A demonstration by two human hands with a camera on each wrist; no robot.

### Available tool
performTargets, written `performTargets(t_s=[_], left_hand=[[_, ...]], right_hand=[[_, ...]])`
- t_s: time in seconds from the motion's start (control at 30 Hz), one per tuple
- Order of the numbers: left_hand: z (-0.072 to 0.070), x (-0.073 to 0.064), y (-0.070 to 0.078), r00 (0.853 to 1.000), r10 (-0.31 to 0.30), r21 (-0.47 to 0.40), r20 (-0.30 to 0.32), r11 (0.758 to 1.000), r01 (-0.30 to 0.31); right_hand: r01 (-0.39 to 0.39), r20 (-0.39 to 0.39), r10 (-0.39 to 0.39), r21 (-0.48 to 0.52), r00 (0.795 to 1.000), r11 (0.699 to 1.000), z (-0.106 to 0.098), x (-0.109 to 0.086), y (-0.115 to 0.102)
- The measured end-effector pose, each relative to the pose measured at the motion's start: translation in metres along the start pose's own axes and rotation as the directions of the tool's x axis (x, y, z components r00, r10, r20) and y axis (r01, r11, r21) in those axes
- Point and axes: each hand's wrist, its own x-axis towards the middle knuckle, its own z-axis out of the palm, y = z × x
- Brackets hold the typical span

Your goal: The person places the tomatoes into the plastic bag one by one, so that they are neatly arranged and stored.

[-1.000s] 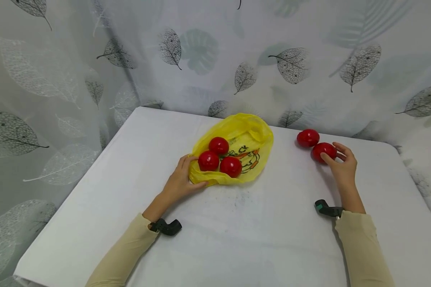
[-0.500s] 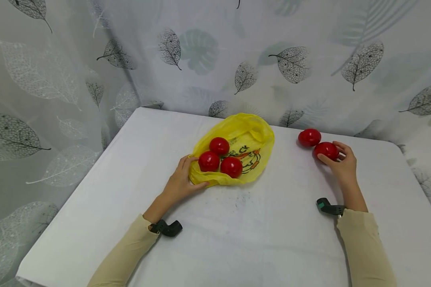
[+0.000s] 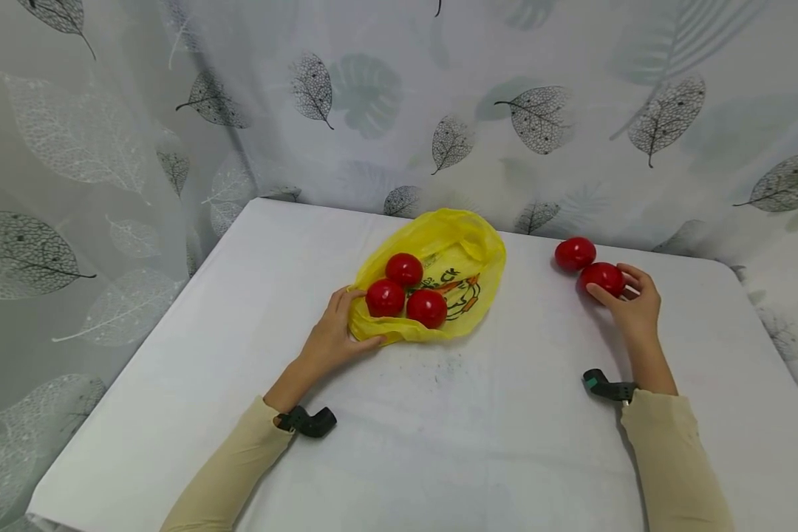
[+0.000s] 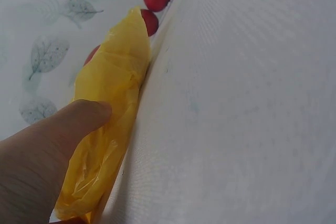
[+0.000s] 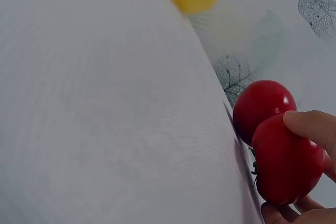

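Note:
A yellow plastic bag (image 3: 479,244) with black and orange print lies spread on the white table, its mouth toward the back. Three red tomatoes, among them a front one (image 3: 428,308), sit inside it. My left hand (image 3: 331,336) grips the bag's near-left edge, fingers on the far side; in the left wrist view the thumb (image 4: 86,114) presses on the yellow plastic. At the back right, my right hand (image 3: 637,307) holds a red tomato (image 5: 286,163) between thumb and fingers. Another tomato (image 3: 575,254) touches it from behind on the left. Whether the held tomato is off the table, I cannot tell.
The white table (image 3: 452,443) ends at the back against a leaf-patterned curtain (image 3: 386,96). Black wrist cameras stick out from the left wrist (image 3: 312,423) and the right wrist (image 3: 605,386). A stretch of table lies between the bag and the two tomatoes at right.
The rear loose tomato has shifted slightly to the right beside the held one. Both hands have stayed nearly in place, and the bag with its tomatoes looks the same.

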Motion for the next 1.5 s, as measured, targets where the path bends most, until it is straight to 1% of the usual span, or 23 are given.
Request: performTargets(t_s=[0.13,0.43,0.6,0.7,0.87,0.93,1.03,1.23,1.4,1.5], left_hand=[[0.0,-0.001,-0.001,1.0,0.001,0.006,-0.002,1.0,-0.001],[-0.002,-0.001,-0.001,1.0,0.009,0.0,-0.015,1.0,-0.009],[-0.002,0.0,-0.001,1.0,-0.001,-0.002,-0.01,1.0,0.001],[-0.002,0.0,-0.002,1.0,-0.006,-0.003,-0.008,1.0,0.006],[-0.001,0.0,-0.002,1.0,0.0,-0.014,-0.009,1.0,0.0],[-0.001,0.0,-0.003,1.0,0.0,-0.017,-0.008,1.0,0.0],[0.0,0.0,-0.003,1.0,0.0,-0.018,-0.004,1.0,0.0],[-0.001,0.0,-0.001,1.0,-0.001,-0.017,-0.001,1.0,0.001],[-0.001,0.0,-0.001,1.0,-0.001,-0.021,0.001,1.0,0.001],[0.0,0.0,-0.001,1.0,-0.001,-0.022,0.002,1.0,0.001]], right_hand=[[-0.011,0.004,0.011,0.021,1.0,1.0,0.0,-0.004,-0.002],[0.023,0.016,-0.024,0.047,1.0,0.999,0.003,-0.017,-0.015],[0.044,0.017,-0.045,0.06,0.999,0.997,0.007,-0.021,-0.019],[0.074,0.015,-0.075,0.054,0.997,0.996,0.01,-0.02,-0.017],[0.136,0.027,-0.138,0.049,0.99,0.989,0.015,-0.007,-0.002],[0.153,0.033,-0.155,0.044,0.987,0.987,0.016,-0.005,0.002],[0.162,0.043,-0.163,0.034,0.986,0.986,0.017,-0.013,-0.003],[0.162,0.081,-0.165,0.049,0.983,0.986,0.016,-0.039,-0.025],[0.174,0.102,-0.177,0.044,0.979,0.984,0.018,-0.048,-0.032],[0.208,0.119,-0.213,0.05,0.97,0.977,0.018,-0.051,-0.035]])
